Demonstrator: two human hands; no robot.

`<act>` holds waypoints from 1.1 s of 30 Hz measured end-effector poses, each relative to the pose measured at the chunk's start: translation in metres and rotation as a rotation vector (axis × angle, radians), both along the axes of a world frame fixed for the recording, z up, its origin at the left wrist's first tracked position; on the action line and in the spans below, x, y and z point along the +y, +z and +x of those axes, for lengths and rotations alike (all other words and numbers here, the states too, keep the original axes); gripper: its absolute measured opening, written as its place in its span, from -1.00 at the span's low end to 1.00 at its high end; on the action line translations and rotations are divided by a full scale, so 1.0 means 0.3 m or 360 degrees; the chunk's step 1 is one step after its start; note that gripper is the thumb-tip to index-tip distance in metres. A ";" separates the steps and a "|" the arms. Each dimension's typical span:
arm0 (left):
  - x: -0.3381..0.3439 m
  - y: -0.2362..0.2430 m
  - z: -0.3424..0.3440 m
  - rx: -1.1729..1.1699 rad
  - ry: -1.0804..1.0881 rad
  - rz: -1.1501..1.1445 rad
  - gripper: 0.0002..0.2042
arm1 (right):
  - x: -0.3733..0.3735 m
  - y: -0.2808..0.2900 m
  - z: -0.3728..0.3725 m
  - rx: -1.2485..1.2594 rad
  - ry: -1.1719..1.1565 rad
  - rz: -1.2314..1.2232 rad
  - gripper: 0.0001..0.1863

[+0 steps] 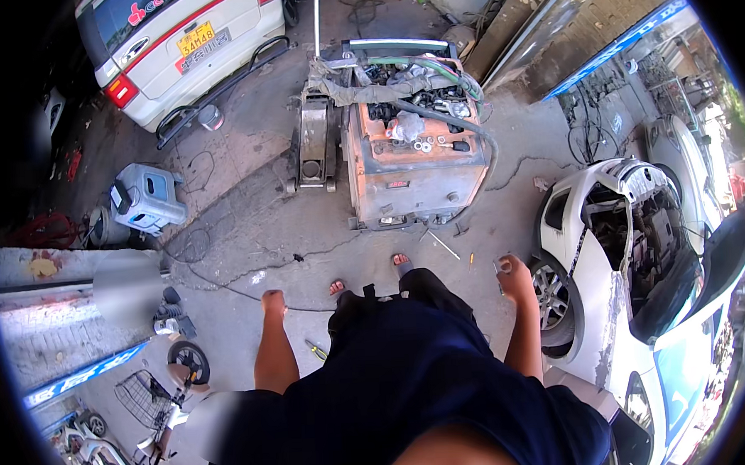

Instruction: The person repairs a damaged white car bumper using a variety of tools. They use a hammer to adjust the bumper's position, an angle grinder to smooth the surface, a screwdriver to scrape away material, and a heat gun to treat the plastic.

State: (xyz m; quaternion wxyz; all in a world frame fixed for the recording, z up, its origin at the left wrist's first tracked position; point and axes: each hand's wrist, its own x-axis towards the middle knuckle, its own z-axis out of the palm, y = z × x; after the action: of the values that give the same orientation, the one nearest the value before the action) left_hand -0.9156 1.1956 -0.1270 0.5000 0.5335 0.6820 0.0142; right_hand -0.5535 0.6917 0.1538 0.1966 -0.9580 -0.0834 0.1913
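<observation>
My left hand (273,302) hangs low at my left side, its fingers curled into a fist with nothing visible in it. Out to my right, my right hand (517,278) is closed around a small metal object (499,268) whose kind I cannot make out. That hand is near the front wheel (553,295) of a white car. Ahead of my feet stands a worn orange cabinet-like machine (420,180); rings, small parts, hoses and a crumpled clear bag (405,126) lie on its top. On the floor to my left are pliers (316,350) with yellow-green handles.
A floor jack (314,144) stands left of the machine. A thin rod (444,245) lies before it. The damaged white car (612,297) fills the right side; a white van (190,45) is far left. A cable (234,290) crosses the floor near a grey plastic unit (148,199).
</observation>
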 end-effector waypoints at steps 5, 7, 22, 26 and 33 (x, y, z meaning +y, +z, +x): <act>0.391 0.102 0.426 -0.0567 0.0270 -0.0251 -0.85 | -0.040 0.016 -0.235 0.0113 -0.0193 -0.0093 -0.62; 0.442 0.177 0.633 -0.0962 0.0213 -0.0502 -0.83 | -0.043 0.005 -0.303 0.0165 -0.0302 -0.0103 -0.61; 0.409 0.662 1.759 -0.1436 0.0316 -0.0973 -0.73 | 0.100 -0.131 -0.177 0.0318 -0.0461 0.0127 -0.62; 0.576 0.595 1.780 -0.2006 0.0221 -0.1185 -0.71 | 0.134 -0.082 -0.192 0.0190 -0.0554 0.0190 -0.68; 0.441 1.024 1.948 -0.2251 -0.0639 -0.0502 -0.65 | 0.151 0.020 -0.568 0.0015 -0.1299 0.0069 -0.67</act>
State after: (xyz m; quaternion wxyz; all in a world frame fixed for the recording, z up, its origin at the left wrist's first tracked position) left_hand -0.3313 1.3280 0.1801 0.8824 0.4333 0.0817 0.1640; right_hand -0.7238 0.7371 0.1599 0.2769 -0.9072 0.3004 0.1002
